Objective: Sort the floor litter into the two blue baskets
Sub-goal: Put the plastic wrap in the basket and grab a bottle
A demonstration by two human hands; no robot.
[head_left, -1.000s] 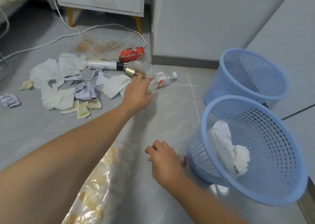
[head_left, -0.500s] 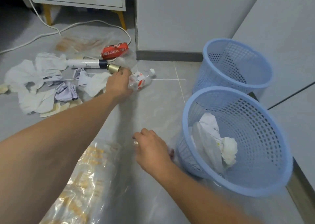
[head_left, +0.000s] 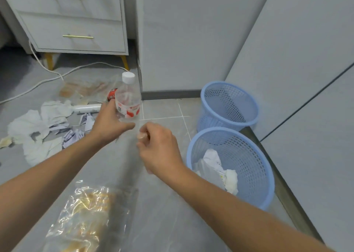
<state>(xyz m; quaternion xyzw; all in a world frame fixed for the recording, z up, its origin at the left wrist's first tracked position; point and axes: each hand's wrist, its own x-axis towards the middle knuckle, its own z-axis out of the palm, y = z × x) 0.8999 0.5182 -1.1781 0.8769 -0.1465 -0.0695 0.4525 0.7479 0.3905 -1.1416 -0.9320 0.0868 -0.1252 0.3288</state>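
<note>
Litter lies spread on the grey floor (head_left: 168, 223) at the left of the view: crumpled white papers (head_left: 32, 129), a white tube (head_left: 87, 108) lying on its side just left of the bottle, and behind them a clear wrapper (head_left: 84, 89) with brownish contents. A white cable (head_left: 47, 79) runs across the floor below a drawer cabinet (head_left: 76, 21) with gold handles. Nearer the camera, well below the bottle, a crinkled clear bag (head_left: 86, 213) with yellowish contents lies flat.

The left hand (head_left: 109, 125) grips a clear plastic bottle (head_left: 128, 102) around its lower part, fingers and thumb curled round it. The bottle is held off the floor, long axis close to upright, its white cap pointing up and slightly away from the camera; a red and white label wraps its lower half. A red packet (head_left: 111, 95) shows partly behind the bottle's left edge.

Just right of and below the bottle, the right hand (head_left: 161, 148) has its fingers curled; something small and pale sits at the fingertips, too blurred to identify, so its hold cannot be told.

Right of the bottle stand two blue baskets. The far basket (head_left: 249, 121) looks bare inside. The near basket (head_left: 268, 194), touching it, holds crumpled white paper.
</note>
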